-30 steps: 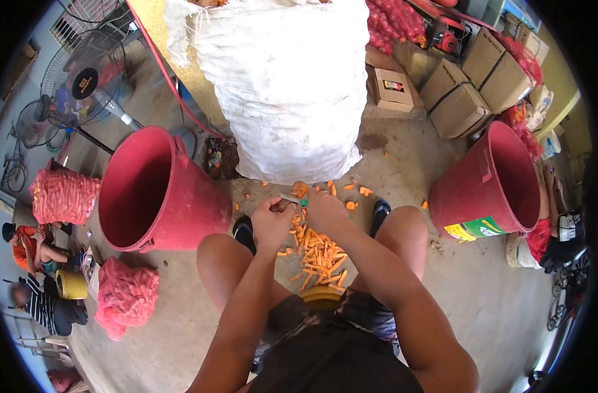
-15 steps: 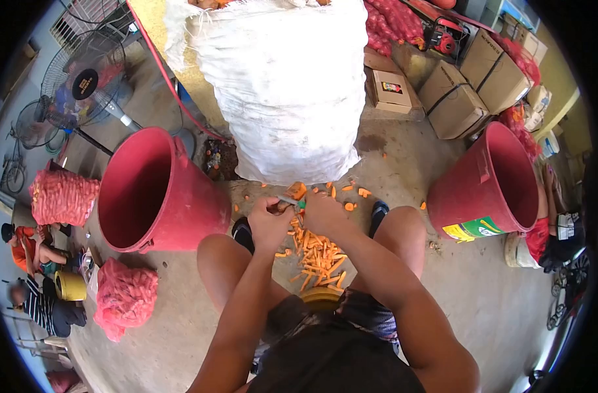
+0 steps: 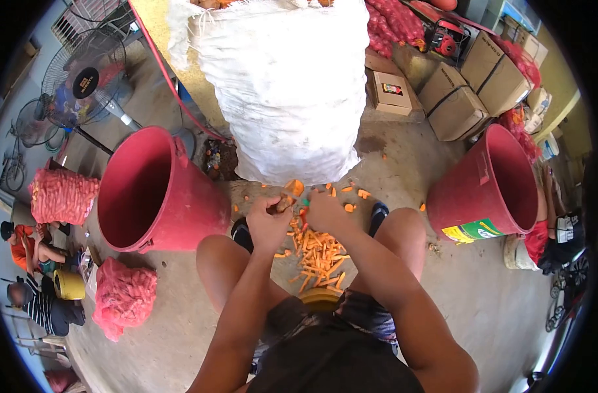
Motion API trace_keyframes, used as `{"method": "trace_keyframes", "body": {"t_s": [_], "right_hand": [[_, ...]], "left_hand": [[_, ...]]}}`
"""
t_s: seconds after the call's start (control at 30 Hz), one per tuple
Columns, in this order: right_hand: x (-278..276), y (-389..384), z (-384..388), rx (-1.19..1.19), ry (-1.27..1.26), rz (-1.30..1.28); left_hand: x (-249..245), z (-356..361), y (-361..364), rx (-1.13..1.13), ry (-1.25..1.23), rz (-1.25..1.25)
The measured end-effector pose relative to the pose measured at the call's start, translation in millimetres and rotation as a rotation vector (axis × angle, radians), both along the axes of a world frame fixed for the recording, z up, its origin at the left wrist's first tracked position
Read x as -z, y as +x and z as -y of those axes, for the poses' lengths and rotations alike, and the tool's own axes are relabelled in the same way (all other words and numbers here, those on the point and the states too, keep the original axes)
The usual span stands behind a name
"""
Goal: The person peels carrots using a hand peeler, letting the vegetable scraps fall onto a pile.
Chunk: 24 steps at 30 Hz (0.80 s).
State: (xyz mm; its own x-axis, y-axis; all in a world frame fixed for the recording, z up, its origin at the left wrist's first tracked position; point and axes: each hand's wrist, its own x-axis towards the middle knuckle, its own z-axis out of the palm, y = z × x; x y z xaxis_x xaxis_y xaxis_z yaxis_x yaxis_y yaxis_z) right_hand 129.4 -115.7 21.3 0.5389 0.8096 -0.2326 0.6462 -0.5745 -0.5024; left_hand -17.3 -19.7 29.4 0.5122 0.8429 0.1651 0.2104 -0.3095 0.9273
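Note:
Fingers of my left hand (image 3: pixel 267 219) are wrapped round a carrot (image 3: pixel 285 202), whose cut orange end (image 3: pixel 295 188) points toward the white sack. Close beside it, my right hand (image 3: pixel 327 213) is closed on a knife (image 3: pixel 305 203); a bit of its green handle shows, while the blade is hard to make out. Below both hands, between my knees, lies a heap of cut carrot sticks (image 3: pixel 320 252). The rim of a yellow container (image 3: pixel 320 300) shows under the heap's near end, partly hidden by my shorts.
A bulging white sack (image 3: pixel 286 98) stands right ahead. Large red bins flank me, one on the left (image 3: pixel 194 196) and one on the right (image 3: pixel 459 190). Carrot scraps (image 3: pixel 363 194) dot the floor. Mesh bags (image 3: pixel 125 295), a fan (image 3: pixel 84 82) and two seated people are at left; cartons (image 3: pixel 453 101) at right.
The knife's grey blade, seen across the carrot before, has drawn back toward my right hand. The cut orange end has turned slightly. Both hands stay close together.

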Motion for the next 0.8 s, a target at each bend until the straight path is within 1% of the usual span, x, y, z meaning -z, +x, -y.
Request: {"method": "trace_keyframes", "body": {"t_s": [0.07, 0.2, 0.27, 0.3, 0.37, 0.47, 0.5, 0.57, 0.6, 0.67, 0.7, 0.77, 0.8], "right_hand": [[-29, -13, 2, -0.047, -0.007, -0.015], [-16, -1, -1, -0.015, -0.023, -0.012], [-11, 14, 1, -0.081, -0.159, 0.149], [0, 26, 7, -0.078, -0.162, 0.142], [26, 61, 12, -0.062, -0.343, 0.054], [63, 70, 9, -0.052, -0.339, 0.059], [60, 68, 8, -0.056, -0.341, 0.064], [41, 58, 5, -0.165, -0.354, 0.067], [28, 53, 4, -0.166, -0.356, 0.066], [6, 41, 3, 0.055, -0.159, -0.114], [9, 37, 1, 0.056, -0.159, -0.112], [14, 31, -1, 0.130, 0.017, -0.105], [8, 31, -1, 0.131, 0.017, -0.104]], "left_hand": [[10, -1, 4, -0.005, 0.010, 0.060], [4, 3, 3, 0.023, 0.055, 0.082], [-5, 6, -1, 0.033, 0.073, 0.041], [-2, 9, -5, 0.036, 0.070, 0.034], [-2, 5, -4, 0.046, 0.020, 0.058], [-3, -5, -11, 0.060, 0.002, 0.070], [2, -8, -12, 0.056, 0.000, 0.074], [14, -16, -12, 0.093, -0.287, 0.218], [13, -17, -10, 0.092, -0.289, 0.218], [8, -17, -7, 0.132, -0.480, 0.343], [8, -17, -6, 0.134, -0.481, 0.344], [9, -17, -3, 0.126, -0.559, 0.451], [10, -19, -2, 0.127, -0.560, 0.452]]}}
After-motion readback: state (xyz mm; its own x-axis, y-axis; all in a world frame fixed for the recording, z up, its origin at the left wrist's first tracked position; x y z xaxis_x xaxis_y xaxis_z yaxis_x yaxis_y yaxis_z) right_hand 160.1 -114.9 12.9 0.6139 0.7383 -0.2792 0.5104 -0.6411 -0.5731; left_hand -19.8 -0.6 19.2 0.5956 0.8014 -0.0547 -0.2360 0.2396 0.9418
